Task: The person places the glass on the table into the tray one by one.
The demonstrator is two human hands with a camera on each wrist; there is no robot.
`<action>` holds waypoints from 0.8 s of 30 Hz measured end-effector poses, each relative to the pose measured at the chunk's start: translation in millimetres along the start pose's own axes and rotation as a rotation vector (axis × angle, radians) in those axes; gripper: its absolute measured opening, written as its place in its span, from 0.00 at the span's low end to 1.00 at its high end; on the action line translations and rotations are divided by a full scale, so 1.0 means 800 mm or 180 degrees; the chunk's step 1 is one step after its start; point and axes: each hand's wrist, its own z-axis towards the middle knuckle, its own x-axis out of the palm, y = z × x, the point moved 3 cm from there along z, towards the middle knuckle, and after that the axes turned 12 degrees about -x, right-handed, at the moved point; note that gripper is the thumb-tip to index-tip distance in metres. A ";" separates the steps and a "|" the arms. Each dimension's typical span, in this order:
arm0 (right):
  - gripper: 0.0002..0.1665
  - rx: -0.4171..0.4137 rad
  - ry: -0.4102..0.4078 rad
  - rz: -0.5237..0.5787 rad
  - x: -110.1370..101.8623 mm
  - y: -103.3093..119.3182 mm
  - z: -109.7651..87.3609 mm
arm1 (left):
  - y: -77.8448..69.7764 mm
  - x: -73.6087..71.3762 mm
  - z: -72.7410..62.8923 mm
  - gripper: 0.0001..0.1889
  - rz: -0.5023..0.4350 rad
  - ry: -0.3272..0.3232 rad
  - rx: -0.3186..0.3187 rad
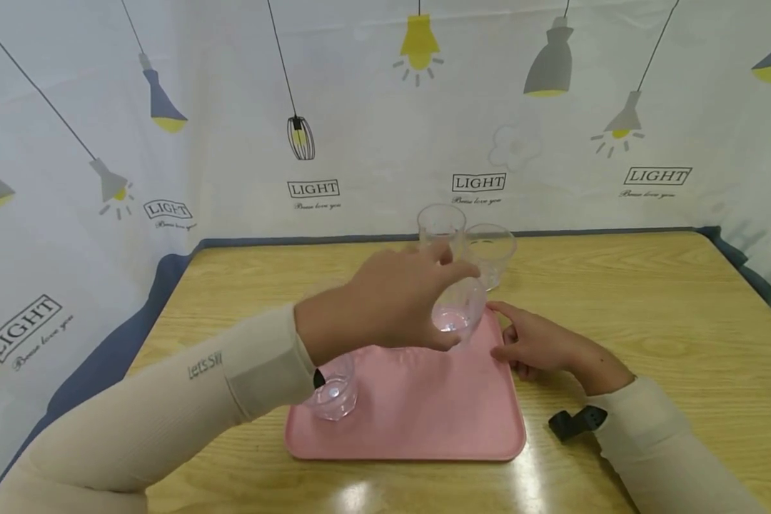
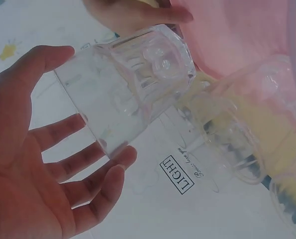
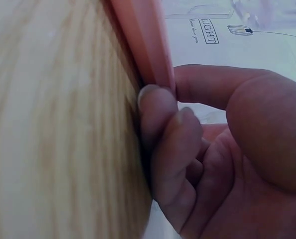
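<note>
My left hand (image 1: 392, 300) holds a clear plastic cup (image 1: 467, 310) above the far right part of the pink tray (image 1: 437, 421). In the left wrist view, the thumb and fingertips grip this cup (image 2: 108, 94) around its rim, with its thick base pointing away from the palm. At the tray's right edge is my right hand (image 1: 542, 346). The right wrist view shows its thumb and curled fingers pinching the tray rim (image 3: 150, 50), fingertips against the underside. Another clear cup (image 1: 337, 403) stands on the tray's left side, partly hidden by the left forearm.
Behind the left hand, two more clear cups (image 1: 497, 246) stand close together beyond the tray, partly covered by the fingers. The wooden table (image 1: 649, 300) ends at a white curtain (image 1: 373, 93) printed with lamps, which hangs along the back and sides.
</note>
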 end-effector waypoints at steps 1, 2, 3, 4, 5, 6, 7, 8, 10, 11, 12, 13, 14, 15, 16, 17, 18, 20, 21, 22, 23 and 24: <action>0.50 0.0009 0.0006 0.0009 0.000 -0.001 0.000 | 0.000 0.000 -0.004 0.40 0.0006 0.0022 0.0003; 0.49 0.0011 0.0011 0.0019 0.000 -0.001 0.000 | 0.000 0.001 -0.008 0.40 0.0006 0.0031 0.0015; 0.49 0.0009 0.0017 0.0045 0.001 -0.002 0.000 | 0.000 0.002 -0.012 0.40 0.0011 0.0035 0.0028; 0.49 0.0005 0.0022 0.0068 0.001 -0.002 0.000 | 0.001 0.003 -0.016 0.40 0.0017 0.0041 0.0047; 0.48 -0.0003 0.0028 0.0089 0.001 -0.002 0.000 | 0.001 0.004 -0.019 0.40 0.0015 0.0062 0.0053; 0.48 -0.0014 0.0032 0.0102 0.002 -0.002 0.000 | 0.002 0.006 -0.022 0.40 0.0005 0.0084 0.0063; 0.48 -0.0022 0.0034 0.0119 0.002 -0.002 0.000 | 0.003 0.008 -0.025 0.40 0.0006 0.0108 0.0063; 0.48 -0.0036 0.0035 0.0131 0.002 -0.002 0.000 | 0.004 0.010 -0.028 0.40 -0.0004 0.0133 0.0064; 0.48 -0.0059 0.0040 0.0136 0.003 -0.002 0.000 | 0.006 0.013 -0.035 0.41 -0.0031 0.0174 0.0048; 0.48 -0.0060 0.0037 0.0132 0.003 -0.002 0.000 | 0.007 0.015 -0.038 0.41 -0.0046 0.0192 0.0037; 0.48 -0.0052 0.0030 0.0119 0.003 -0.002 0.000 | 0.008 0.016 -0.041 0.41 -0.0053 0.0199 0.0039; 0.48 -0.0037 0.0023 0.0115 0.002 -0.002 0.000 | 0.008 0.018 -0.044 0.41 -0.0048 0.0204 0.0038; 0.49 -0.0024 0.0015 0.0101 0.002 -0.001 0.000 | 0.009 0.020 -0.046 0.41 -0.0038 0.0212 0.0041; 0.49 -0.0013 0.0009 0.0091 0.002 -0.001 0.000 | 0.009 0.021 -0.049 0.41 -0.0029 0.0218 0.0043; 0.49 -0.0002 0.0002 0.0079 0.002 -0.001 0.000 | 0.010 0.023 -0.052 0.41 -0.0018 0.0226 0.0048; 0.50 0.0017 -0.0008 0.0063 0.001 -0.001 0.000 | 0.010 0.025 -0.054 0.41 0.0003 0.0235 0.0055; 0.50 0.0033 -0.0013 0.0049 0.001 0.000 0.000 | 0.011 0.027 -0.057 0.41 0.0025 0.0238 0.0057; 0.49 0.0047 -0.0014 0.0035 0.001 0.000 0.001 | 0.012 0.031 -0.061 0.40 0.0051 0.0237 0.0057; 0.49 0.0065 -0.0012 0.0032 0.001 0.000 0.001 | 0.013 0.033 -0.063 0.40 0.0054 0.0232 0.0060; 0.49 0.0085 -0.0009 0.0028 0.001 0.000 0.001 | 0.013 0.036 -0.065 0.39 0.0065 0.0226 0.0067; 0.49 0.0104 -0.0006 0.0024 0.001 0.000 0.001 | 0.014 0.038 -0.067 0.39 0.0078 0.0215 0.0076; 0.49 0.0110 -0.0002 0.0018 0.001 0.000 0.001 | 0.015 0.040 -0.068 0.38 0.0082 0.0201 0.0081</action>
